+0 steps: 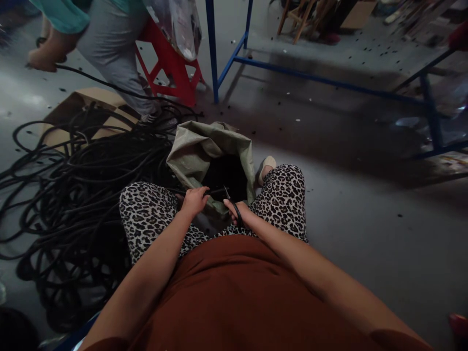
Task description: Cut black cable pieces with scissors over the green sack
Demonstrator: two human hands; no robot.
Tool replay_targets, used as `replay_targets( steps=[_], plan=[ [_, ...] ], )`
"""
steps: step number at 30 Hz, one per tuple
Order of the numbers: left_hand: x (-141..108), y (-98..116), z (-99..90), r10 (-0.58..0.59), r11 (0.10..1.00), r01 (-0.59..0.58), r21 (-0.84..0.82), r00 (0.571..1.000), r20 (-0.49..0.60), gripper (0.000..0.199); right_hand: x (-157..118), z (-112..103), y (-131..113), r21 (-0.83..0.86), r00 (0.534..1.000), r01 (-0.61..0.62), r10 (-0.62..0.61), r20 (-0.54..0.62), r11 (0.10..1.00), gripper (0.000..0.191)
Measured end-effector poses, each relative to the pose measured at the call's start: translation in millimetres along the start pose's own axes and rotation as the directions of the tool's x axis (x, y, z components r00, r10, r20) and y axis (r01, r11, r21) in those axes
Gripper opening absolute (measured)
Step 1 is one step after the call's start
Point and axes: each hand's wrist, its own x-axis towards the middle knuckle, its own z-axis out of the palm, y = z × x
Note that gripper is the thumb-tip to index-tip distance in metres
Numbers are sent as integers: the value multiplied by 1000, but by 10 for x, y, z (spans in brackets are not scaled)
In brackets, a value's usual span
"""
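Observation:
A pale woven sack [239, 140] stands with its mouth rolled open between my knees, its inside dark. Over its near rim, my left hand [194, 201] is closed round a black cord [215, 191], whose end points right. My right hand [239, 213] grips scissors [238, 212] by their black handles, blades pointing up over the sack beside the cord's end. Whether the blades touch the cord, I cannot tell. To my left, a large heap of black cord [98, 168] lies in loose coils on the floor.
An open cardboard box [62, 112] sits behind the heap. Another person's hand [49, 53] holds a black cord at upper left. Beyond the sack stand a red stool [161, 63] with a plastic bag [183, 29] and a blue metal frame [292, 73]. Small dark bits dot the floor.

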Motion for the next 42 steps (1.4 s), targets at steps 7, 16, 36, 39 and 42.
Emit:
replay_targets(
  steps=[7,16,36,39,42],
  plan=[
    [-12,7,-23,9,997,-11,76,999,32,26,-35,-9,-15,-26,999,-17,16,-34,1000,47],
    [-19,-9,-9,-12,995,8,99,999,44,27,-46,4,-20,-128,998,-31,24,-51,991,47],
    [-17,49,-24,9,1000,-9,24,1000,-19,28,-140,17,-139,42,990,-111,108,86,993,44],
    [-18,45,-24,18,1000,-18,16,1000,-10,28,-124,19,-125,39,992,-104,101,81,994,45],
    [-20,39,-25,31,1000,-31,5,1000,-4,28,-60,24,-95,13,992,-108,107,71,994,47]
  ],
)
